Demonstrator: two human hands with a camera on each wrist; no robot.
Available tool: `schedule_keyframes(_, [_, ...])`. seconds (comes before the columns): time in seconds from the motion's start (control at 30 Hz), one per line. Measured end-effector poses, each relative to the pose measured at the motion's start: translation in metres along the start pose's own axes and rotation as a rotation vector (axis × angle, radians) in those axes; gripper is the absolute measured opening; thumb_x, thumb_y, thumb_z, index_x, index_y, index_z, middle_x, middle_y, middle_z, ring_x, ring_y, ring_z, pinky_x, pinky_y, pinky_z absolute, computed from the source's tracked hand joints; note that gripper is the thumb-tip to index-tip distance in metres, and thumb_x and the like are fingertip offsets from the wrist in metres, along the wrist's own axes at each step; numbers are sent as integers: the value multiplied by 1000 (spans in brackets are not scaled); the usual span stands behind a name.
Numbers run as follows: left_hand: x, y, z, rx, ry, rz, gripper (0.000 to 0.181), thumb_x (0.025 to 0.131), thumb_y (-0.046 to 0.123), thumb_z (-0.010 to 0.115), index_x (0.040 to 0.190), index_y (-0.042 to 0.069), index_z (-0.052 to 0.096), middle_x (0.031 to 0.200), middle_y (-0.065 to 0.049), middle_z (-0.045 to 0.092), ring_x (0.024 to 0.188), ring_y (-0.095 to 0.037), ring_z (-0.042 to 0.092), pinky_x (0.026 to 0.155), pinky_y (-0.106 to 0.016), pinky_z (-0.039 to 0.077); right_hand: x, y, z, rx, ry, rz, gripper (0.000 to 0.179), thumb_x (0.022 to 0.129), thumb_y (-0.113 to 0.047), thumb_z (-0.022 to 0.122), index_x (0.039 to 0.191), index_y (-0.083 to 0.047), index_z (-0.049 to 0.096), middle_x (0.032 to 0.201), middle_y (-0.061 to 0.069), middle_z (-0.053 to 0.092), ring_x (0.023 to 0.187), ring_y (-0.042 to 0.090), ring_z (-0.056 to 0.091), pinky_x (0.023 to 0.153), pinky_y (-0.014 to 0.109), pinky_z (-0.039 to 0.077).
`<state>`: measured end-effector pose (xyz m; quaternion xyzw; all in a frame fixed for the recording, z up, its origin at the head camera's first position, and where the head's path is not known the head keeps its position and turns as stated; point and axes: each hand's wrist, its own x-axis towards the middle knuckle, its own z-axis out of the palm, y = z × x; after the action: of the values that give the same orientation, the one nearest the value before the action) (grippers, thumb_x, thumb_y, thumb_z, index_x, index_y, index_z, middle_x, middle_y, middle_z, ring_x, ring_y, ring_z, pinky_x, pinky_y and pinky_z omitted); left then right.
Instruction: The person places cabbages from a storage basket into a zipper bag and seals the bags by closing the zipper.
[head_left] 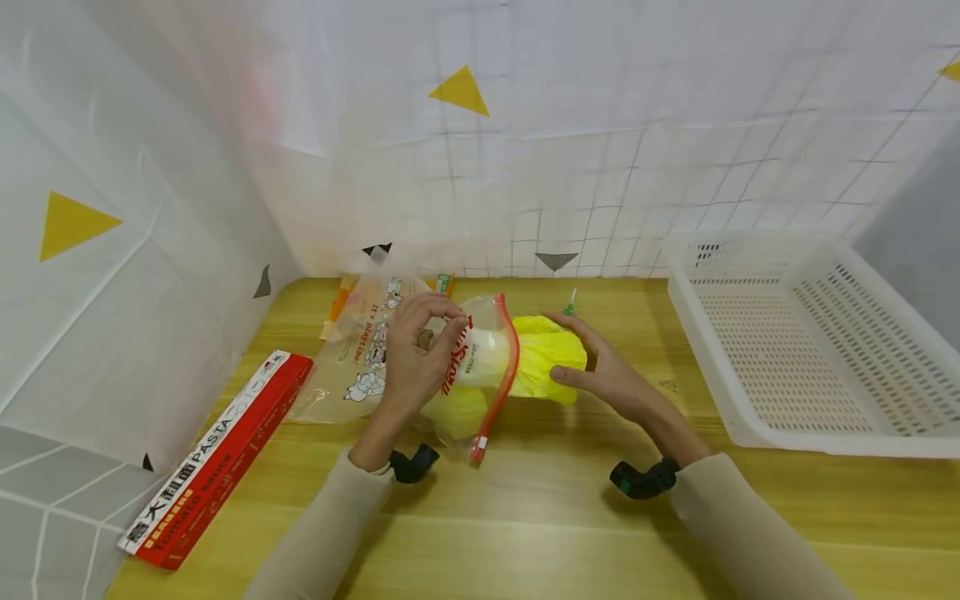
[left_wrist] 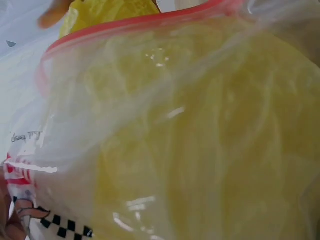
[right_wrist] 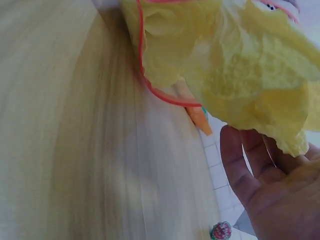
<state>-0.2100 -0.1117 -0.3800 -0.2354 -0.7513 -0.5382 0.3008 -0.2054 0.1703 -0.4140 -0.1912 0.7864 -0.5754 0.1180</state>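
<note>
A clear zip bag (head_left: 476,354) with a red zip edge and red lettering lies across the middle of the table. A crumpled, thin yellow item (head_left: 547,358) lies partly inside it and sticks out past the red edge on the right; its kind is unclear. My left hand (head_left: 416,350) pinches the bag's film between thumb and fingers, over the printed part. My right hand (head_left: 607,371) is at the outer end of the yellow item, thumb and fingers spread around it. In the right wrist view, the right fingers (right_wrist: 245,167) touch its lower edge.
A flat printed bag (head_left: 337,371) lies under and left of the left hand, with orange packaging (head_left: 339,304) behind it. A long red and white pasta sauce box (head_left: 217,458) lies at left. A white slotted basket (head_left: 757,417) stands at right. A small green-tipped item (head_left: 570,308) lies behind.
</note>
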Motion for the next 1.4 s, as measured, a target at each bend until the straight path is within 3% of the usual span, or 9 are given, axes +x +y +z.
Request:
schedule_keyframes(0.1, [1, 0, 0, -8, 6, 8, 8, 89, 2, 75, 94, 8, 74, 105, -16, 72, 112, -28, 59, 109, -45, 35, -1, -1, 3, 56, 23, -11, 67, 98, -27, 69, 156, -25, 36, 161, 11, 36, 136, 35, 47, 102, 53, 51])
schedule_keyframes(0.2, [1, 1, 0, -13, 9, 13, 7, 89, 2, 75, 93, 7, 73, 104, -16, 72, 111, -28, 59, 108, -44, 35, 0, 0, 7, 96, 71, -53, 51, 98, -21, 70, 144, -14, 50, 133, 11, 61, 102, 27, 66, 84, 34, 59])
schedule_keyframes(0.37, [0, 1, -1, -16, 4, 6, 5, 89, 2, 75, 93, 6, 73, 104, -14, 72, 111, -27, 58, 106, -42, 36, 2, 3, 10, 85, 173, -88, 33, 96, -20, 73, 126, -8, 66, 109, -6, 74, 89, 13, 71, 75, 28, 59])
schedule_keyframes(0.67, [0, 1, -1, -15, -2, 8, 4, 91, 7, 75, 95, 5, 74, 105, -14, 72, 114, -28, 58, 109, -43, 36, 4, 3, 11, 130, 274, -191, 66, 96, -9, 70, 155, -18, 44, 116, -12, 73, 89, 11, 73, 75, 24, 60])
schedule_keyframes(0.83, [0, 0, -1, -32, -8, 9, 4, 91, 5, 74, 95, 5, 74, 106, -15, 71, 113, -29, 58, 108, -42, 37, 4, 2, 11, 132, 310, -212, 50, 96, -7, 70, 144, -11, 58, 100, -15, 74, 82, 8, 70, 72, 21, 58])
schedule_keyframes(1.0, [0, 0, -2, -27, -25, 3, 6, 91, 3, 74, 95, 6, 73, 106, -14, 71, 115, -26, 58, 108, -42, 38, 7, -1, 10, 229, 376, -179, 24, 96, -8, 70, 119, -11, 75, 101, -15, 76, 91, 4, 71, 80, 20, 58])
schedule_keyframes(1.13, [1, 2, -3, -16, -36, 10, 6, 91, 4, 75, 95, 7, 74, 106, -11, 72, 117, -26, 57, 111, -45, 35, 12, -5, 10, 419, 423, -114, 21, 97, -11, 70, 116, -13, 75, 103, -9, 76, 92, 6, 72, 82, 22, 59])
schedule_keyframes(1.27, [2, 4, -5, 16, -27, 22, 4, 90, 6, 76, 94, 7, 74, 105, -11, 74, 119, -28, 57, 117, -50, 27, 17, -9, 14, 621, 357, 23, 22, 98, -16, 69, 120, -14, 70, 104, -3, 75, 89, 10, 75, 78, 26, 61])
schedule_keyframes(1.4, [3, 4, -6, 77, -6, 40, 4, 90, 10, 77, 93, 8, 74, 103, -10, 75, 117, -30, 58, 116, -58, 20, 21, -10, 16, 543, 272, 91, 20, 99, -19, 68, 118, -13, 70, 98, -3, 76, 81, 11, 75, 72, 26, 61])
